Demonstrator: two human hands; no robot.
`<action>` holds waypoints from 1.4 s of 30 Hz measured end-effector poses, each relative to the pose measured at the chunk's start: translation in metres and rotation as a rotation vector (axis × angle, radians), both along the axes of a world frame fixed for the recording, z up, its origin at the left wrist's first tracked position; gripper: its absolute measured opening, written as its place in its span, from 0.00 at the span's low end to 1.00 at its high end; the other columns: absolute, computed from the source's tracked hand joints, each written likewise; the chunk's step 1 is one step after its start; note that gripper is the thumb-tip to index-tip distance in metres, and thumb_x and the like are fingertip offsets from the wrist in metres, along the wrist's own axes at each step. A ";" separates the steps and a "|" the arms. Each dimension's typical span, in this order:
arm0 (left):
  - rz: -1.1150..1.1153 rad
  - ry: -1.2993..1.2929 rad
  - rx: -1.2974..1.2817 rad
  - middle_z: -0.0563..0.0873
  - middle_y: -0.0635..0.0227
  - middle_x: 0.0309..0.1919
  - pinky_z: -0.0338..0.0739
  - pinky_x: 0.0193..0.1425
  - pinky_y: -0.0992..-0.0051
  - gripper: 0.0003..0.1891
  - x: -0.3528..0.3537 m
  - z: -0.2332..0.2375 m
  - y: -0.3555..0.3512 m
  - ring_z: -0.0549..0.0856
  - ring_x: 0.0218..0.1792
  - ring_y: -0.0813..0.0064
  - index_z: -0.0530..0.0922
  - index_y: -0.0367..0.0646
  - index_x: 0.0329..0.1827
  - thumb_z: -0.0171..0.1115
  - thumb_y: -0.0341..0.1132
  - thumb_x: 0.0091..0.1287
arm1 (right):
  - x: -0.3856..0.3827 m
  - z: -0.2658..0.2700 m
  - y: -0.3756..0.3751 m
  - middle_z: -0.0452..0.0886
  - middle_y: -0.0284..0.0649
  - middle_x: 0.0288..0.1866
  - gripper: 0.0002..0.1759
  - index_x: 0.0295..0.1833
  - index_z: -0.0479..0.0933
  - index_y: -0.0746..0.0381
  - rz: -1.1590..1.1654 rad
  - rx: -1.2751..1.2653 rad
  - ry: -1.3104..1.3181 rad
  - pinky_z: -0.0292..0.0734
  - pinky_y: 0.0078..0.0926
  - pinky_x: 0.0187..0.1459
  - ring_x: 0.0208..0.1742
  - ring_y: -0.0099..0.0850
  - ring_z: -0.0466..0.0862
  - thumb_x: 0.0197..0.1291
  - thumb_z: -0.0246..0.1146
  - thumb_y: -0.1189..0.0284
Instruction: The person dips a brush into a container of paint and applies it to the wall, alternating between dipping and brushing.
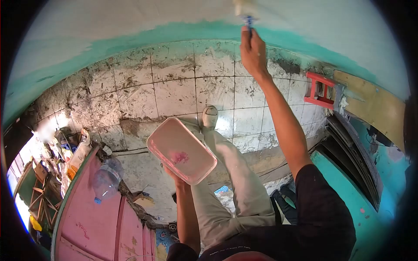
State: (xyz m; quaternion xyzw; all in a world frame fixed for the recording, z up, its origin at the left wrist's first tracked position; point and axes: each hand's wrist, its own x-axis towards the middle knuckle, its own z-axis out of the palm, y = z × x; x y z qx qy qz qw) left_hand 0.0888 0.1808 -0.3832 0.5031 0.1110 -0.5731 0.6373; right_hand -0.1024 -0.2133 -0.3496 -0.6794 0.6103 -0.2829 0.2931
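Observation:
My right hand (254, 50) is stretched up to the wall, its fingers closed around the handle of a paintbrush (248, 19). The brush's cream head is smeared by motion, and it is against or very near the wall (165, 15), whose pale coat lies above a green band. Lower down, my left hand (174, 175) grips a rectangular plastic tub (196, 152) by its near side, mostly hidden beneath it. Pale pink inside, the tub has a darker pink smear on its bottom. It is held tilted in front of my legs.
Dirty white tiles (174, 95) run below the wall. At the right are a red stool (320, 90), a wooden board (370, 108) and stacked dark panels (352, 152). On the left, a plastic bottle (106, 178) lies on a pink panel (87, 209), near piled clutter.

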 end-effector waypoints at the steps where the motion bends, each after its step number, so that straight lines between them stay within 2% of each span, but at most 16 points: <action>1: 0.002 0.001 0.001 0.77 0.62 0.58 0.84 0.51 0.64 0.28 -0.003 0.000 0.002 0.81 0.55 0.64 0.69 0.44 0.68 0.47 0.56 0.77 | 0.005 0.011 0.005 0.70 0.47 0.13 0.16 0.40 0.67 0.68 -0.087 -0.091 -0.069 0.62 0.43 0.20 0.14 0.48 0.71 0.77 0.50 0.65; 4: 0.147 0.008 0.008 0.78 0.61 0.57 0.85 0.51 0.63 0.28 -0.006 -0.014 0.013 0.81 0.54 0.64 0.69 0.42 0.68 0.48 0.55 0.77 | 0.012 -0.004 -0.007 0.73 0.49 0.15 0.15 0.44 0.66 0.68 -0.139 -0.209 -0.098 0.64 0.43 0.17 0.13 0.49 0.74 0.76 0.50 0.65; 6: -0.390 -0.725 0.065 0.78 0.61 0.56 0.85 0.51 0.64 0.29 -0.003 -0.036 0.033 0.82 0.53 0.64 0.68 0.40 0.68 0.47 0.56 0.77 | 0.009 -0.085 -0.028 0.75 0.51 0.16 0.17 0.46 0.65 0.69 -0.124 -0.182 0.074 0.67 0.45 0.17 0.14 0.51 0.76 0.76 0.50 0.63; 9: 0.034 -0.268 0.085 0.78 0.60 0.56 0.85 0.50 0.65 0.29 0.000 -0.037 0.021 0.82 0.52 0.64 0.68 0.40 0.68 0.46 0.55 0.77 | -0.016 -0.236 -0.018 0.81 0.58 0.24 0.25 0.49 0.70 0.71 0.104 0.044 0.533 0.79 0.53 0.29 0.26 0.57 0.83 0.75 0.48 0.55; 11: 0.082 -0.133 -0.031 0.78 0.61 0.55 0.85 0.50 0.64 0.28 0.006 -0.008 -0.010 0.82 0.52 0.64 0.68 0.40 0.68 0.46 0.54 0.78 | -0.018 -0.231 -0.012 0.83 0.61 0.33 0.29 0.47 0.75 0.71 0.091 0.499 0.410 0.79 0.56 0.42 0.38 0.59 0.84 0.74 0.48 0.52; 14: 0.043 -0.174 -0.090 0.78 0.61 0.55 0.85 0.50 0.65 0.27 0.012 0.003 -0.008 0.82 0.52 0.65 0.69 0.41 0.67 0.45 0.53 0.78 | -0.019 -0.174 -0.018 0.83 0.63 0.41 0.29 0.42 0.79 0.70 -0.097 0.504 0.315 0.76 0.56 0.50 0.47 0.58 0.84 0.74 0.47 0.53; 17: 0.030 -0.201 -0.095 0.79 0.62 0.55 0.84 0.50 0.67 0.26 0.027 0.046 -0.025 0.82 0.52 0.66 0.69 0.41 0.67 0.44 0.53 0.79 | -0.049 -0.104 -0.046 0.71 0.35 0.21 0.27 0.30 0.71 0.62 -0.229 0.440 -0.032 0.66 0.39 0.27 0.22 0.31 0.72 0.75 0.52 0.52; 19: 0.082 -0.028 -0.155 0.78 0.63 0.55 0.84 0.51 0.67 0.26 0.036 0.080 -0.045 0.82 0.52 0.67 0.69 0.41 0.67 0.44 0.53 0.79 | -0.059 -0.012 -0.045 0.75 0.45 0.25 0.28 0.35 0.73 0.68 -0.157 0.465 0.059 0.70 0.41 0.34 0.28 0.39 0.74 0.74 0.53 0.51; 22: 0.163 0.035 -0.031 0.80 0.67 0.46 0.82 0.45 0.71 0.24 0.052 0.122 -0.068 0.82 0.44 0.71 0.73 0.43 0.60 0.43 0.54 0.79 | -0.060 0.108 -0.039 0.71 0.41 0.21 0.27 0.31 0.70 0.66 -0.143 0.371 -0.077 0.68 0.38 0.32 0.26 0.33 0.70 0.74 0.54 0.52; 24: 0.034 0.013 -0.078 0.78 0.72 0.35 0.77 0.38 0.74 0.21 0.076 0.141 -0.066 0.79 0.36 0.76 0.76 0.45 0.51 0.44 0.53 0.79 | -0.040 0.228 -0.029 0.58 0.22 0.19 0.23 0.27 0.63 0.54 -0.238 0.418 -0.338 0.50 0.22 0.18 0.16 0.15 0.56 0.75 0.55 0.56; 28: 0.017 -0.073 -0.174 0.78 0.73 0.32 0.76 0.37 0.74 0.21 0.113 0.185 -0.080 0.78 0.33 0.76 0.76 0.47 0.50 0.44 0.55 0.79 | -0.035 0.376 -0.024 0.58 0.21 0.19 0.22 0.28 0.63 0.54 -0.198 0.113 -0.235 0.50 0.21 0.18 0.16 0.14 0.56 0.76 0.55 0.56; 30: -0.010 -0.027 -0.202 0.79 0.72 0.37 0.78 0.41 0.72 0.21 0.137 0.200 -0.080 0.80 0.37 0.75 0.75 0.47 0.54 0.44 0.55 0.79 | -0.025 0.442 -0.020 0.65 0.41 0.17 0.24 0.32 0.69 0.65 -0.197 -0.163 -0.095 0.62 0.33 0.24 0.18 0.30 0.67 0.75 0.55 0.56; 33: -0.119 -0.159 -0.280 0.81 0.69 0.46 0.81 0.49 0.67 0.24 0.163 0.213 -0.070 0.82 0.45 0.72 0.73 0.46 0.62 0.45 0.55 0.78 | -0.009 0.491 -0.015 0.66 0.45 0.17 0.23 0.35 0.69 0.66 -0.158 -0.564 -0.165 0.63 0.35 0.23 0.17 0.34 0.67 0.76 0.54 0.57; 37: -0.151 -0.367 -0.319 0.79 0.66 0.56 0.81 0.55 0.64 0.27 0.165 0.261 -0.072 0.81 0.54 0.70 0.69 0.47 0.70 0.46 0.56 0.78 | 0.006 0.370 -0.051 0.80 0.56 0.23 0.19 0.52 0.70 0.60 -0.277 -0.406 0.175 0.76 0.58 0.32 0.26 0.59 0.81 0.76 0.47 0.54; 39: -0.098 -0.281 -0.356 0.79 0.67 0.54 0.81 0.54 0.64 0.27 0.163 0.250 -0.066 0.81 0.52 0.70 0.70 0.48 0.68 0.46 0.57 0.78 | -0.003 0.262 -0.051 0.81 0.63 0.28 0.21 0.55 0.68 0.60 -0.180 -0.335 0.379 0.77 0.63 0.36 0.30 0.61 0.83 0.76 0.45 0.53; 42: -0.058 -0.305 -0.380 0.81 0.70 0.47 0.81 0.50 0.67 0.25 0.151 0.265 -0.049 0.82 0.47 0.72 0.73 0.48 0.64 0.46 0.58 0.77 | 0.004 0.209 -0.038 0.84 0.60 0.39 0.24 0.54 0.75 0.66 -0.130 0.047 0.376 0.80 0.57 0.37 0.36 0.60 0.84 0.75 0.48 0.56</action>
